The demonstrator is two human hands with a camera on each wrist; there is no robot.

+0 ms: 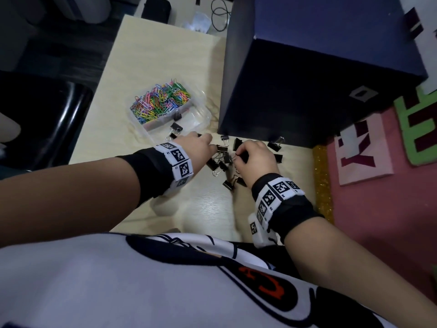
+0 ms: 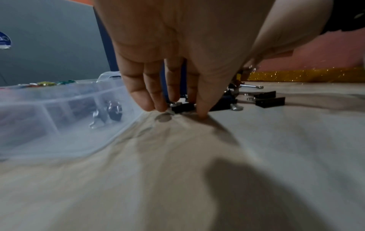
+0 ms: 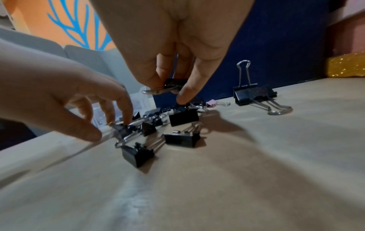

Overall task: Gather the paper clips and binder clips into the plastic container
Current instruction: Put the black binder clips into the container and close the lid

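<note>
A clear plastic container (image 1: 197,114) stands on the pale table (image 1: 146,55); one compartment holds coloured paper clips (image 1: 160,101), another a few black binder clips (image 2: 110,112). Several black binder clips (image 1: 223,165) lie scattered just right of it. My left hand (image 2: 180,111) reaches down to the table, fingers and thumb pinching a black binder clip (image 2: 182,107) in the pile. My right hand (image 3: 169,90) pinches another black binder clip (image 3: 174,83) and holds it lifted above the pile. In the head view both hands (image 1: 212,147) (image 1: 238,157) meet over the clips.
A tall dark blue box (image 1: 319,79) rises right behind the clips. A large binder clip (image 3: 252,95) and a small pink one (image 3: 212,103) sit at its foot. A gold glitter strip (image 1: 321,181) and a pink board (image 1: 378,209) border the table's right side. A black chair (image 1: 47,119) stands left.
</note>
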